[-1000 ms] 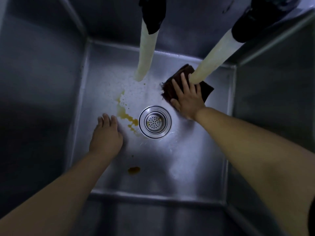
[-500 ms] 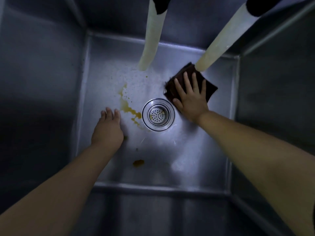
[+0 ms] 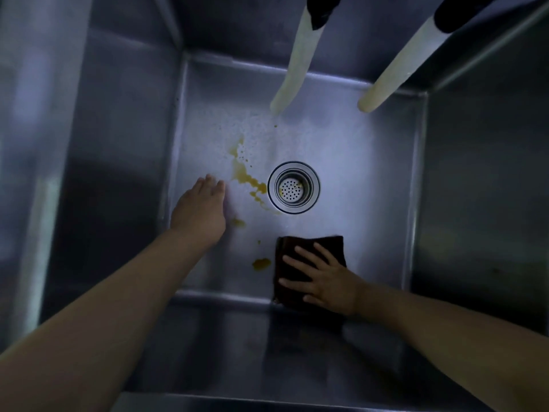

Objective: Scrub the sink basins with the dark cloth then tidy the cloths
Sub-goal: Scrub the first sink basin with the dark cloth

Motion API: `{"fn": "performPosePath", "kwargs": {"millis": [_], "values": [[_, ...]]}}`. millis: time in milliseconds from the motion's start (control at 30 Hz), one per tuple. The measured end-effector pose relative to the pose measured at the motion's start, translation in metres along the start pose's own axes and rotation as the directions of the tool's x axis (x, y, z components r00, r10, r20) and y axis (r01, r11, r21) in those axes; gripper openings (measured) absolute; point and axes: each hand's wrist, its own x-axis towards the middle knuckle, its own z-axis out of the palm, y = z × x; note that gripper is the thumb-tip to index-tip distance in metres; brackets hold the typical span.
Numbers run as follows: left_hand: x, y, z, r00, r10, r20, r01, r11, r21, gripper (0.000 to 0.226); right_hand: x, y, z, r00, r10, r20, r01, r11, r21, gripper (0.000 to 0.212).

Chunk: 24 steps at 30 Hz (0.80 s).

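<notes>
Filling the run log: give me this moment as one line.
right hand flat on dark cloth, near basin floor | left hand flat on floor | yellow stains remain beside drain

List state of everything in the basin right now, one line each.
dark cloth: flat on the basin floor by the near wall, under the right hand
right hand: fingers spread, pressing the cloth
left hand: flat on the floor, holding nothing
drain strainer: seated, uncovered
yellow-brown stains: not wiped
two hoses: hanging, no flow visible

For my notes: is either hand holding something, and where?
Right hand presses flat on the dark cloth, fingers spread over its middle. Left hand holds nothing.
</notes>
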Motion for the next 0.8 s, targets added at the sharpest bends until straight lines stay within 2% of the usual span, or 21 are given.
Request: {"fn": "performPosePath", "kwargs": {"millis": [67,200,300,367,467,567,667,800], "values": [[-0.014,-0.001,-0.009,0.999,0.009,-0.047,-0.006,0.997,0.076,0.061,0.022,0.009,-0.006,1.000,0.004,0.002,-0.004,0.999,-0.042,0.057],[-0.034,-0.005,-0.031,0.987,0.028,-0.158,-0.005,0.989,0.145,0.057,0.082,0.026,-0.019,0.983,0.179,-0.029,-0.181,0.980,-0.080,0.064],[-0.036,-0.012,-0.054,0.968,0.102,-0.229,-0.053,0.975,0.214,0.057,0.106,0.028,-0.025,0.970,0.243,-0.021,-0.244,0.964,-0.102,0.066],[-0.035,-0.020,-0.071,0.942,0.181,-0.284,-0.092,0.949,0.301,0.057,0.102,0.022,-0.027,0.972,0.235,-0.022,-0.236,0.967,-0.099,0.068],[-0.035,-0.036,-0.101,0.878,0.297,-0.375,-0.141,0.909,0.392,0.050,0.080,0.003,-0.020,0.995,0.090,-0.035,-0.093,0.989,-0.114,0.073],[-0.031,-0.051,-0.129,0.782,0.479,-0.399,-0.239,0.822,0.518,0.042,0.063,-0.031,-0.011,1.000,0.003,-0.029,-0.005,0.997,-0.076,0.074],[-0.022,-0.066,-0.149,0.722,0.565,-0.400,-0.218,0.734,0.643,0.031,0.074,-0.049,-0.006,1.000,0.015,-0.020,-0.016,0.999,-0.052,0.072],[-0.012,-0.082,-0.159,0.704,0.554,-0.444,-0.174,0.742,0.648,0.028,0.121,-0.025,-0.014,0.989,0.141,-0.054,-0.141,0.990,-0.012,0.074]]}}
